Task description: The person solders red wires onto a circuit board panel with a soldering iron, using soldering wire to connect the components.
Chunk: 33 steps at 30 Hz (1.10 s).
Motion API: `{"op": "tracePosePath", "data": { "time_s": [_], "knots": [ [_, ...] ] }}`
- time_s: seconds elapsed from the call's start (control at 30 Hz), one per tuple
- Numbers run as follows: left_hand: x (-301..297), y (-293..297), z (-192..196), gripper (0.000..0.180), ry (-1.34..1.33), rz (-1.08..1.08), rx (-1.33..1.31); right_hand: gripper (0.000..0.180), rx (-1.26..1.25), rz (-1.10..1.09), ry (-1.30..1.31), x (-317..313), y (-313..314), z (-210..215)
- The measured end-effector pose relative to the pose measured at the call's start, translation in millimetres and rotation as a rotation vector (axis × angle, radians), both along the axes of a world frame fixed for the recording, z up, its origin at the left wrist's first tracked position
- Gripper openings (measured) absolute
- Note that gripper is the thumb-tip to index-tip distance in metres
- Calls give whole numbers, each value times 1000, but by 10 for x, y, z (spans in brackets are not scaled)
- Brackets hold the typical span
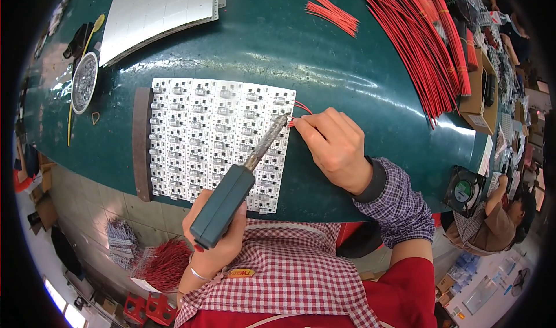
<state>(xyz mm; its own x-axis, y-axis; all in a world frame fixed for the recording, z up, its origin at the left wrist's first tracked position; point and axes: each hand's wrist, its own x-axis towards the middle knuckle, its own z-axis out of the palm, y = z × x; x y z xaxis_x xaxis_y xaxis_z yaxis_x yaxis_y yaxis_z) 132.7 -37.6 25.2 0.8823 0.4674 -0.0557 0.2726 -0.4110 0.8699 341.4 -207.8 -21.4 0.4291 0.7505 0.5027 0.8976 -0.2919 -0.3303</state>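
My left hand (229, 241) is wrapped round the dark green handle of a soldering gun (223, 203). The gun's metal tip reaches the right edge of a white panel of circuit boards (200, 137), which carries rows of small silver and black components. At that same edge, my right hand (336, 145) pinches a short red wire (302, 106) close to the tip. The fingertips partly cover the wire's end, so whether it touches the board cannot be made out. A brown bar (142, 145) lies along the panel's left side.
Stacked white panels (162, 12) lie at the far left, with a round dish (85, 83) beside them. Red wires (408, 44) spread across the far right, and a smaller bundle (332, 14) lies nearby. A black fan (464, 188) sits at the right edge; another person (492, 218) is beyond.
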Motion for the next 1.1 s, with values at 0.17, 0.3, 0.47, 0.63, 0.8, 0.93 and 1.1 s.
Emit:
{"op": "tracePosePath", "data": {
  "time_s": [0.17, 0.3, 0.47, 0.63, 0.8, 0.93, 1.1],
  "knots": [
    [-31, -7, -30, 19, -60, 43, -11, 26, 3, -9, 1, -15, 8, -6],
    [-35, -15, -32, 20, -63, 15, 26, 26, 21, -21, -5, -48, 3, -41],
    [-53, -17, 11, 21, -22, 13, -11, 26, 52, -42, -33, -87, -8, -19],
    [-40, -22, 21, 19, -16, 2, -39, 26, 18, -37, -21, -85, -12, -22],
    [-26, -37, 0, 17, -7, -10, -30, 26, 11, -41, -24, -84, -9, -12],
    [-6, -42, 4, 15, -1, -20, -12, 25, 13, -30, -21, -80, 6, -4],
    [-2, -44, 12, 14, 12, -7, -33, 24, 11, -27, -18, -67, -1, 2]
  ]
}}
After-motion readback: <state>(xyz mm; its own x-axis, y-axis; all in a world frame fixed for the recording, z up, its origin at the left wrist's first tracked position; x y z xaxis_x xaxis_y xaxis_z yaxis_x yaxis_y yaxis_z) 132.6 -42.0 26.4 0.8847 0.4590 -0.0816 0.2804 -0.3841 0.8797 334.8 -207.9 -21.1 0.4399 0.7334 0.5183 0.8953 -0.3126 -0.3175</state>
